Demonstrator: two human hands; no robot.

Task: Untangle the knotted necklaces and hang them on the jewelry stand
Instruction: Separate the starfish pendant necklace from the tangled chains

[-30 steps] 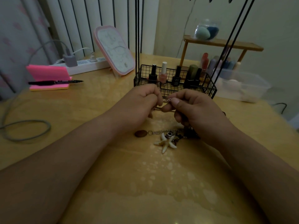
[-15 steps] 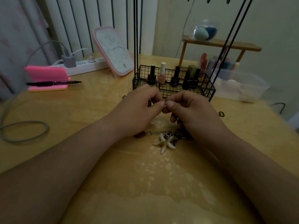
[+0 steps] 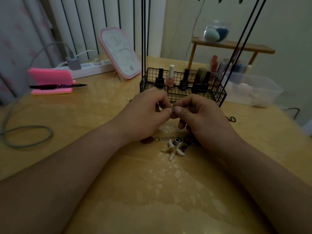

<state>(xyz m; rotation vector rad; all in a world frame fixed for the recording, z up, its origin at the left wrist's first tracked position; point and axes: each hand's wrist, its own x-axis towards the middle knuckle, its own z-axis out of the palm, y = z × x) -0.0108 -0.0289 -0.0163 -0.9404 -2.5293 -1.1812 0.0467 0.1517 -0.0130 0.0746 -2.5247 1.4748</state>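
Observation:
A tangle of necklaces [image 3: 175, 142] lies on the wooden table: a silver chain, a brown oval bead, dark beads and a white starfish pendant. My left hand [image 3: 148, 115] and my right hand [image 3: 200, 117] meet just above it, thumbs and forefingers pinching a small silver clasp [image 3: 172, 108] between them. My right wrist covers part of the tangle. The black wire jewelry stand [image 3: 219, 93] stands right behind my hands, its basket base holding nail polish bottles, its thin rods rising out of the top of the frame.
A pink-framed mirror [image 3: 119, 53] leans at the back. Pink sticky notes [image 3: 50, 81] with a black pen, a power strip [image 3: 91, 67] and a grey cable [image 3: 27, 135] lie at the left. A clear plastic box [image 3: 253, 90] and a wooden shelf [image 3: 233, 46] sit at the right.
My two hands have drawn closer until the fingertips meet on the clasp. The tangle on the table has stayed in place.

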